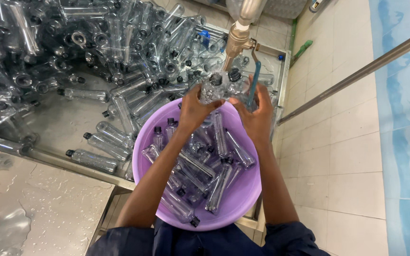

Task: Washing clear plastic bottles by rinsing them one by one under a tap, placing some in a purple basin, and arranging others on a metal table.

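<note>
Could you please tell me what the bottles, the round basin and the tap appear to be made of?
Bottles: clear thin plastic, see-through with glossy glints, black caps. Basin: lilac plastic, probably, smooth and matte. Tap: yellowish metal, likely brass, on a silvery pipe.

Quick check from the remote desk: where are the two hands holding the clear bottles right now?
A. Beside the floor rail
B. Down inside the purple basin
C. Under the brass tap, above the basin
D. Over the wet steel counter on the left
C: the left hand and right hand each hold a clear bottle up beneath the brass tap, above the purple basin.
</note>
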